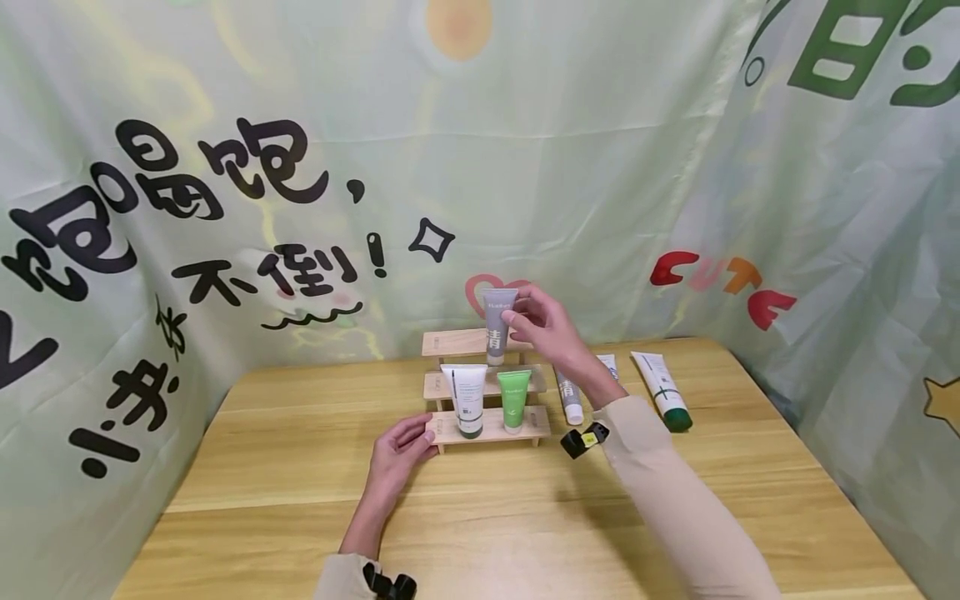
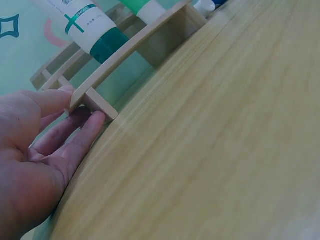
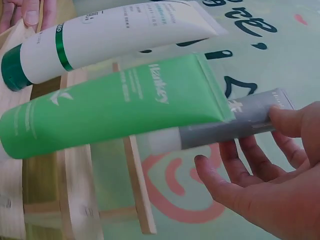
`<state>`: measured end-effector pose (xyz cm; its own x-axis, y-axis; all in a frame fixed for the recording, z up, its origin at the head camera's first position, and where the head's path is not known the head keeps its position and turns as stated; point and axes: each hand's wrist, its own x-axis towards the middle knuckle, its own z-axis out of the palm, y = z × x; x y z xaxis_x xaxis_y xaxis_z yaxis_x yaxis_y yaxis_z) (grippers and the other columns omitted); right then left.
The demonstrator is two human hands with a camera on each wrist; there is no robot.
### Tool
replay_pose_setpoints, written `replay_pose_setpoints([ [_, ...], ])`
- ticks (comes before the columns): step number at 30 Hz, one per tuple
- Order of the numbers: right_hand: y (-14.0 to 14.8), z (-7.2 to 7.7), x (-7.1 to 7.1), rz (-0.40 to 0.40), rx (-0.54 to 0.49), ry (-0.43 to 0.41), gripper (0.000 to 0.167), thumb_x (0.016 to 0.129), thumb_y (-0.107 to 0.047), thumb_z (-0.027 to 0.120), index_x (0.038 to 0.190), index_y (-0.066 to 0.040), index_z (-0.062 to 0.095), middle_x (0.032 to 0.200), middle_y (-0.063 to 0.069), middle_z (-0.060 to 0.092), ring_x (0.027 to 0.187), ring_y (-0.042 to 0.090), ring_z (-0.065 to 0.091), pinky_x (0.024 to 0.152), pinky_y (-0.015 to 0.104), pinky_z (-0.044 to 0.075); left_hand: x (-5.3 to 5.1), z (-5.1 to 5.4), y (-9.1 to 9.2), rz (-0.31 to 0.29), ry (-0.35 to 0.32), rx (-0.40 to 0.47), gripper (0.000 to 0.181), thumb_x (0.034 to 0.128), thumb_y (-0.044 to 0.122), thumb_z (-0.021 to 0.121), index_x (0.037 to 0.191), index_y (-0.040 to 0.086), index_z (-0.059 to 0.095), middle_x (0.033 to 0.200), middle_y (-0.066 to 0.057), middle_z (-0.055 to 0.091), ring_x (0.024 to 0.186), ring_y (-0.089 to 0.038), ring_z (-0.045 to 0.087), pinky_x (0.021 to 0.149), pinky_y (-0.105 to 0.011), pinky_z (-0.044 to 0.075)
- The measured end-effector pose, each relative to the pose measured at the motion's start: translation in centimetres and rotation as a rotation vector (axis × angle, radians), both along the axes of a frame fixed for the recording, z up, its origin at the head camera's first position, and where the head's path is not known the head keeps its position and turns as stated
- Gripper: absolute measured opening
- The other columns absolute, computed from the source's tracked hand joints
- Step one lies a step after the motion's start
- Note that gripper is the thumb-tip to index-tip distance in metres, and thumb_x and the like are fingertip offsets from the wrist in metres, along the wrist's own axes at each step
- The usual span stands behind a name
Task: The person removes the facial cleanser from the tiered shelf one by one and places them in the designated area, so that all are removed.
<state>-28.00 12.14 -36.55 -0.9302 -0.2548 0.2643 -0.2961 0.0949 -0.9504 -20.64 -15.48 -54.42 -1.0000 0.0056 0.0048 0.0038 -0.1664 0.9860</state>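
Note:
My right hand [image 1: 551, 329] pinches an upright grey squeeze tube [image 1: 496, 327], white cap down, at the three-tier wooden display stand [image 1: 489, 425]. In the right wrist view the thumb lies on one side of the grey tube [image 3: 250, 117] and fingers on the other; whether its cap touches a tier cannot be told. My left hand [image 1: 401, 454] grips the stand's front left corner, thumb above and fingers by the leg in the left wrist view. On the front tier stand a white tube [image 1: 468, 392] with a dark green cap and a green tube [image 1: 514, 395].
Right of the stand lie another grey tube [image 1: 572, 400], a tube [image 1: 609, 363] partly hidden by the right forearm, and a white tube with a green cap [image 1: 658, 382]. A printed cloth [image 1: 570, 200] hangs behind the wooden table [image 1: 300, 467].

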Motion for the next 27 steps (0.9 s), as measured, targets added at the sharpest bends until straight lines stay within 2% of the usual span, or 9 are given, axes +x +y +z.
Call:
replay_pose_setpoints([
  [4, 1.5, 0.1, 0.6, -0.038, -0.037, 0.018, 0.032, 0.107, -0.015, 0.057, 0.134, -0.001, 0.048, 0.129, 0.023, 0.057, 0.117, 0.034, 0.058, 0.097, 0.053, 0.06, 0.1, -0.1, 0.0, 0.005, 0.005, 0.005, 0.038, 0.0948, -0.004, 0.07, 0.132, -0.008, 0.062, 0.125, -0.029, 0.066, 0.102, -0.023, 0.071, 0.089, -0.037, 0.064],
  [10, 3.4, -0.1, 1.6, -0.151, -0.087, 0.058, 0.033, 0.108, -0.017, 0.056, 0.135, 0.001, 0.049, 0.127, 0.022, 0.058, 0.112, 0.029, 0.059, 0.085, 0.035, 0.064, 0.0, -0.1, 0.0, -0.007, -0.003, 0.014, 0.039, 0.0946, -0.004, 0.07, 0.132, -0.008, 0.062, 0.126, -0.03, 0.065, 0.102, -0.022, 0.071, 0.09, -0.037, 0.063],
  [13, 4.3, -0.5, 2.3, -0.205, -0.076, 0.074, 0.035, 0.108, -0.02, 0.055, 0.137, 0.0, 0.049, 0.131, 0.021, 0.058, 0.111, 0.029, 0.059, 0.081, 0.027, 0.062, -0.1, 0.0, 0.1, -0.009, -0.004, 0.004, 0.039, 0.0949, -0.002, 0.071, 0.133, -0.008, 0.062, 0.126, -0.031, 0.064, 0.104, -0.023, 0.071, 0.091, -0.037, 0.063],
  [17, 5.4, -1.3, 3.3, -0.268, -0.038, 0.081, 0.038, 0.109, -0.023, 0.054, 0.141, -0.003, 0.05, 0.135, 0.021, 0.058, 0.114, 0.028, 0.057, 0.083, 0.02, 0.059, -0.1, 0.1, 0.1, -0.011, -0.004, 0.001, 0.038, 0.0954, -0.002, 0.07, 0.132, -0.007, 0.063, 0.126, -0.03, 0.064, 0.105, -0.025, 0.07, 0.091, -0.037, 0.063],
  [20, 6.0, -2.2, 4.0, -0.297, -0.029, 0.098, 0.039, 0.109, -0.024, 0.053, 0.143, -0.005, 0.05, 0.131, 0.022, 0.06, 0.11, 0.024, 0.059, 0.083, 0.018, 0.056, -0.1, 0.1, 0.1, -0.01, -0.006, 0.003, 0.038, 0.0956, -0.002, 0.07, 0.132, -0.007, 0.063, 0.126, -0.03, 0.064, 0.105, -0.025, 0.07, 0.091, -0.037, 0.063],
  [23, 6.8, -3.2, 4.7, -0.32, -0.022, 0.116, 0.037, 0.11, -0.024, 0.051, 0.144, -0.008, 0.051, 0.123, 0.022, 0.063, 0.1, 0.019, 0.06, 0.076, 0.02, 0.054, 0.0, 0.0, 0.0, -0.006, -0.005, 0.005, 0.038, 0.0955, -0.003, 0.07, 0.132, -0.008, 0.062, 0.126, -0.03, 0.064, 0.104, -0.024, 0.07, 0.09, -0.036, 0.064],
  [25, 7.3, -3.8, 5.1, -0.342, 0.005, 0.122, 0.036, 0.111, -0.023, 0.049, 0.144, -0.01, 0.052, 0.118, 0.022, 0.064, 0.093, 0.016, 0.059, 0.07, 0.02, 0.052, 0.0, 0.0, 0.0, -0.004, -0.006, 0.007, 0.038, 0.0955, -0.003, 0.07, 0.132, -0.008, 0.062, 0.126, -0.03, 0.064, 0.103, -0.023, 0.07, 0.09, -0.035, 0.064],
  [27, 7.8, -4.5, 5.6, -0.355, 0.038, 0.115, 0.035, 0.111, -0.02, 0.047, 0.144, -0.01, 0.053, 0.117, 0.022, 0.064, 0.093, 0.016, 0.059, 0.07, 0.021, 0.05, 0.0, 0.0, 0.0, -0.004, -0.008, 0.01, 0.038, 0.0954, -0.003, 0.07, 0.132, -0.009, 0.062, 0.126, -0.031, 0.064, 0.103, -0.023, 0.07, 0.09, -0.035, 0.064],
])
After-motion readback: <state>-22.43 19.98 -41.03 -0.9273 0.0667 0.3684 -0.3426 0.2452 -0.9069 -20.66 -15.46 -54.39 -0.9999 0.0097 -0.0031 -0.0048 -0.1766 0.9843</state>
